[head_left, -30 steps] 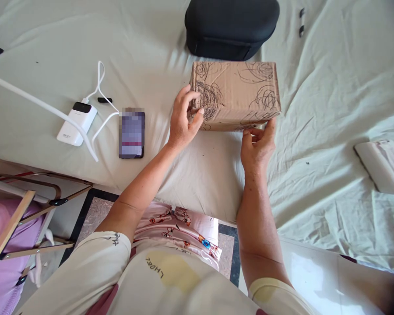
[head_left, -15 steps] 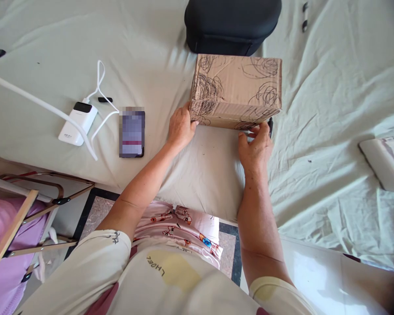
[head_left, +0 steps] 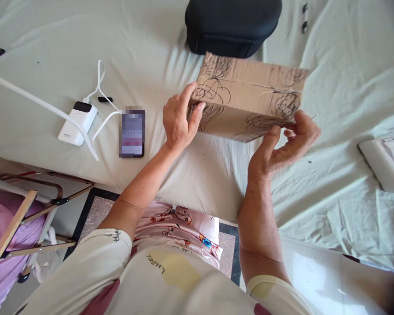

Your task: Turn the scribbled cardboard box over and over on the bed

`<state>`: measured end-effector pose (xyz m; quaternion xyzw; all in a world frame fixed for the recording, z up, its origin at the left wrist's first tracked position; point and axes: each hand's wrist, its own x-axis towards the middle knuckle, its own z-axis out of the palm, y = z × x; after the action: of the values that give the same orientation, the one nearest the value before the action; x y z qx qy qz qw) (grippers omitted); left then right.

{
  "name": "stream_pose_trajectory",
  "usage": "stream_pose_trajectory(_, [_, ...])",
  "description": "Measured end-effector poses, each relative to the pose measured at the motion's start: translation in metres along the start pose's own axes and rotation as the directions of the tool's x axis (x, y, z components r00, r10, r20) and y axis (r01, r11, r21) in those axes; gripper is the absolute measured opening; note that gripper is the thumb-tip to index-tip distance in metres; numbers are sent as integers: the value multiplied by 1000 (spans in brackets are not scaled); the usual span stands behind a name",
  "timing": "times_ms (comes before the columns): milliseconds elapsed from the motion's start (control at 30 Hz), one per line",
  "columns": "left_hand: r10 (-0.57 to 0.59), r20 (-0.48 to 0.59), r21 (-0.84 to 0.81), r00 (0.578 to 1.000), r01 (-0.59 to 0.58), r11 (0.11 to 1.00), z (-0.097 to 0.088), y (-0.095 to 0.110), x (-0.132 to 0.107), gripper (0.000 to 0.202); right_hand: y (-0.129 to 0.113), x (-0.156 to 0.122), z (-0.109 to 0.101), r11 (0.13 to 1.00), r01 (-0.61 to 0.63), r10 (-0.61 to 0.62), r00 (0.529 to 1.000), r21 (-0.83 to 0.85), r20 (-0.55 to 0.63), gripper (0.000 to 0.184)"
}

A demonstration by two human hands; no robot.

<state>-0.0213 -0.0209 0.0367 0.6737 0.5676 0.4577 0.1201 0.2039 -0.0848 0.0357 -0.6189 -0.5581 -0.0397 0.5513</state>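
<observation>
A small brown cardboard box (head_left: 249, 89), scribbled over with black loops, is tilted with its right end raised and swung out. My left hand (head_left: 179, 118) is closed on its left end, thumb on the near face and fingers along the side. At the near right corner my right hand (head_left: 284, 146) grips the box between thumb and curled fingers. A thin dark tip shows just beyond the right fingers, too small to name. The box's underside and far side are hidden.
Right behind the box stands a black case (head_left: 233, 26). To the left lie a phone (head_left: 133, 133) and a white power bank (head_left: 78, 123) with a white cable (head_left: 100, 83). A pen (head_left: 304, 18) and a white block-like object (head_left: 382, 164) lie on the right of the sheet.
The box has tilted and turned, its right end lifting and moving right. My right hand has moved right and up with it; my left hand has shifted higher on the left end.
</observation>
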Motion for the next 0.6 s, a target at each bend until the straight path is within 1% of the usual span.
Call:
stream_pose_trajectory(67, [2,16,12,1000,-2,1000,-1,2,1,66,6,0,0,999,35,-34,999,-19,8,44])
stream_pose_trajectory(167, [13,56,48,998,-16,999,-3,9,1,57,6,3,-1,981,79,-75,997,-178,34,45])
stream_pose_trajectory(233, [48,90,89,995,-56,995,-5,21,-1,48,-4,6,-4,944,85,-63,995,-320,81,48])
stream_pose_trajectory(300, [96,131,129,987,-113,985,-6,36,-6,45,-20,6,-6,907,69,-13,991,-416,135,50])
stream_pose_trajectory(367, [130,166,136,978,-153,979,-6,51,-12,46,-35,4,-7,892,66,20,982,-447,186,53])
stream_pose_trajectory(433, [146,195,98,970,-167,981,-3,61,-17,45,-47,-1,-3,890,67,61,963,-451,263,55])
stream_pose_trajectory(500, [160,214,65,964,-178,982,2,65,-21,44,-53,-7,2,893,83,85,934,-443,346,57])
stream_pose_trajectory(533, [167,221,58,961,-184,981,4,65,-22,44,-55,-9,5,894,101,76,926,-437,370,57])
stream_pose_trajectory(600, [179,231,68,956,-199,978,9,64,-23,43,-55,-12,9,893,142,32,926,-427,376,57])
